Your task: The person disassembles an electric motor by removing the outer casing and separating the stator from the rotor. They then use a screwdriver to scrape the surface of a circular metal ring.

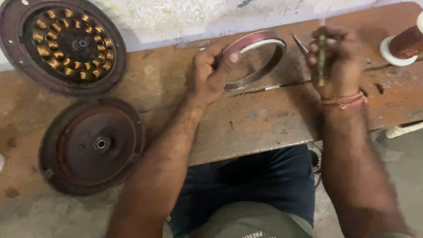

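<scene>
My left hand grips the ring tipped up on the bench & my right hand pinches a thin tool upright, ready nearby.

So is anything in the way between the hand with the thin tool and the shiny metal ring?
Nothing visible. The left hand already grips the thin round metal ring on the worn brown wooden bench. The right hand, holding a slim stick-like tool, is just beside the ring, with only bare bench between them.
</scene>
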